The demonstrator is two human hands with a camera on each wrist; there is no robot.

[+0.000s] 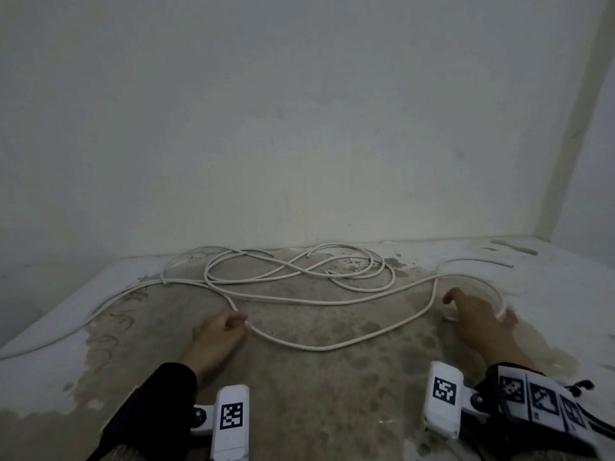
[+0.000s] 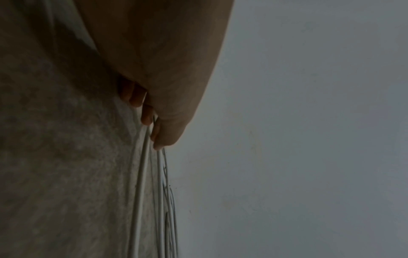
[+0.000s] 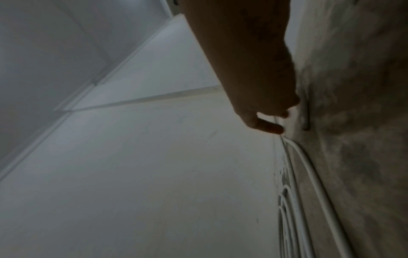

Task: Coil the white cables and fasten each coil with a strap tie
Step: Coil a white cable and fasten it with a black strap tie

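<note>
Several white cables (image 1: 299, 274) lie in a loose tangle on the worn floor (image 1: 316, 394) close to the wall. One long strand sags in a wide curve between my hands. My left hand (image 1: 241, 321) pinches that strand between thumb and finger at its left end. In the left wrist view the curled fingertips (image 2: 154, 136) sit on the cable (image 2: 141, 174). My right hand (image 1: 472, 311) is low on the floor with a cable loop (image 1: 501, 304) wrapped round its outer edge. In the right wrist view my right hand (image 3: 273, 122) curls at the cable (image 3: 309, 167).
A pale wall (image 1: 299, 128) rises just behind the tangle and meets a side wall (image 1: 592, 161) at the right. One cable end trails far left (image 1: 50, 344); another runs right (image 1: 482, 261). White paint patches edge the bare brown floor.
</note>
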